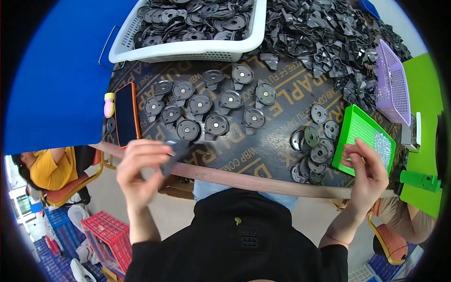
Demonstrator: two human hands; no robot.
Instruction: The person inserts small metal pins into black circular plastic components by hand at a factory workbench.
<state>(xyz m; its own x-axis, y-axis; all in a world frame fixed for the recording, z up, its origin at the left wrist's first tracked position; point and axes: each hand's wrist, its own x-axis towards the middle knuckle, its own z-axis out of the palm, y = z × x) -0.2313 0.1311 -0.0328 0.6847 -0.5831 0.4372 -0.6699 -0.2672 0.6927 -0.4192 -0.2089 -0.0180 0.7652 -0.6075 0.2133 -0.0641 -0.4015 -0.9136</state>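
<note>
My left hand (141,171), at the table's near edge, pinches a dark plastic part (174,160) between thumb and fingers; the part is blurred. My right hand (369,174) hovers over the near side of a green tray (348,136) that holds small shiny metal pieces (383,148). Its thumb and fingertips are pressed together, and whatever they may hold is too small to make out. Between my hands lies a loose pile of black discs (322,152). Farther left, several black disc-and-bracket assemblies (200,105) lie spread out, most with a bright metal centre.
At the back stands a white basket (188,47) full of black discs. A heap of black plastic brackets (324,37) covers the far right, beside a purple basket (392,84). A phone (126,115) lies at left. A green-handled tool (419,180) is at right. Other people sit at both sides.
</note>
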